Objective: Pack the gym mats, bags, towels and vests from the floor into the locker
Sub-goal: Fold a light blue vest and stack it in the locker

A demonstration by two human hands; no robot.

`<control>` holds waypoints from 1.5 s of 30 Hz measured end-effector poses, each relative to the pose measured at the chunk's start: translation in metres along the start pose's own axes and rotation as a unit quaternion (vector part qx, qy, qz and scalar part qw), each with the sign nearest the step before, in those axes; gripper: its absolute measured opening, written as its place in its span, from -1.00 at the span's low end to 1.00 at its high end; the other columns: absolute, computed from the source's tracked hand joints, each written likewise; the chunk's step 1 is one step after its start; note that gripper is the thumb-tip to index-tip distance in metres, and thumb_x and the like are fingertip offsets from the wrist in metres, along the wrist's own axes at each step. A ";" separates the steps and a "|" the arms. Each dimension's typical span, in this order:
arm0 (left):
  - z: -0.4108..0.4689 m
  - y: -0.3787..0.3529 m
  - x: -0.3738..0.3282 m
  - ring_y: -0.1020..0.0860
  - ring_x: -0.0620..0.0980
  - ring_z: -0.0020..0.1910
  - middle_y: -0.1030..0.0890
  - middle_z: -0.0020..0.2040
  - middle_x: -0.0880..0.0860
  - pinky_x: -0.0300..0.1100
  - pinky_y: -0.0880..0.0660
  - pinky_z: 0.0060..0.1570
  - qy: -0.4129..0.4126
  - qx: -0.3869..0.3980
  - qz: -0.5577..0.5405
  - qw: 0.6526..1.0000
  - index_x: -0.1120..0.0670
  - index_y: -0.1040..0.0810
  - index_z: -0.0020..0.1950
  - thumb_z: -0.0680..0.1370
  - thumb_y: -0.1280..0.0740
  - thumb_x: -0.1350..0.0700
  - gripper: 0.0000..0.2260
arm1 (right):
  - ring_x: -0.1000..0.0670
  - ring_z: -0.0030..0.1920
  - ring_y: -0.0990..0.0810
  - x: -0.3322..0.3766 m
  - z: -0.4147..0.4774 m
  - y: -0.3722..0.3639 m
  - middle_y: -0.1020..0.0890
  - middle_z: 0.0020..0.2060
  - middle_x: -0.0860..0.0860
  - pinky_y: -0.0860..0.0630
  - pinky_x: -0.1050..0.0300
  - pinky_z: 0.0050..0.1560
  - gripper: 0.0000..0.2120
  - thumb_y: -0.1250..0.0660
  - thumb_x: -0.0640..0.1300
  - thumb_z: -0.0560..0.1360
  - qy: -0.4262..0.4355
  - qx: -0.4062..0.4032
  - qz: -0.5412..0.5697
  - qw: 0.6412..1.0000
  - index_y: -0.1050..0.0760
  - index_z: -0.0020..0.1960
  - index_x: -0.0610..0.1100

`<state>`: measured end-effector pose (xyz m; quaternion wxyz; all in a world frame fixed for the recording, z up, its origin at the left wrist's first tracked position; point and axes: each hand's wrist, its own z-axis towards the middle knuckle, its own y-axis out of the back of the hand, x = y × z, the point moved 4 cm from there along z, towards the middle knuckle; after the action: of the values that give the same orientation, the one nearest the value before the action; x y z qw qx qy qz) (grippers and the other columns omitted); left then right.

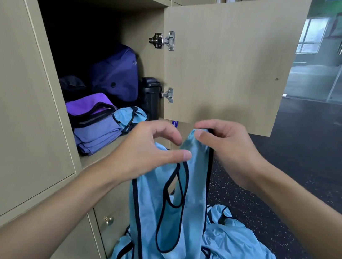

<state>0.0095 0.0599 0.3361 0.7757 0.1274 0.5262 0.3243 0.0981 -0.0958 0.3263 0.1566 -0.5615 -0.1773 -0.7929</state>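
Head view: right hand [226, 150] pinches the vest [177, 218] strap high; fingers of the left hand [144, 154] clasp the other shoulder; it hangs flat, likely for folding, before the locker [108, 149].

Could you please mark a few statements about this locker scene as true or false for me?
1. The locker door stands open. True.
2. The right hand pinches the top of the light blue vest. True.
3. The vest held up is red. False: it is light blue with dark trim.
4. No vests lie on the floor. False: a pile of vests lies there, below the hands.
5. A purple bag lies inside the locker. True.
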 end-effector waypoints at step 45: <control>0.003 0.014 -0.018 -0.60 -0.01 -0.17 -0.64 -0.16 0.19 -0.26 -0.52 -0.06 -0.122 0.001 -0.027 0.992 0.08 -0.68 -0.18 0.49 -0.48 0.27 -0.89 | -0.10 0.12 -0.57 -0.003 -0.010 -0.020 -0.59 0.25 -0.23 -0.44 0.02 0.12 -0.67 -0.28 -0.18 0.62 -0.043 0.258 0.090 0.961 -0.49 0.37 -0.17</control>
<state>0.0034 0.0595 0.3577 0.8424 0.1528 0.4312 0.2847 0.0813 -0.0824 0.3181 0.3590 -0.5491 -0.3316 -0.6780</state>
